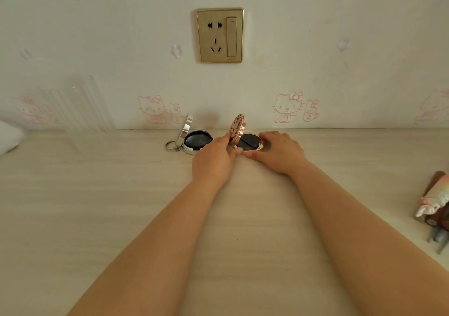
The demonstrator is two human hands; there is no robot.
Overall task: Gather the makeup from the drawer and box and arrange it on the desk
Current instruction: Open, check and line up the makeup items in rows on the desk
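Two round compacts stand open on the pale wooden desk [121,206] by the wall. The silver compact [194,139] with a key ring sits to the left, lid upright, untouched. The rose-gold compact [247,140] has a patterned lid raised upright and a dark puff inside. My left hand [216,160] pinches the lid's lower edge between thumb and fingers. My right hand [279,153] curls round the base from the right, thumb at its front rim.
A clear ribbed acrylic holder [77,104] stands at the back left, next to something white [9,137] at the left edge. A bundle of makeup items [435,206] lies at the right edge. A gold wall socket [220,35] is above the compacts.
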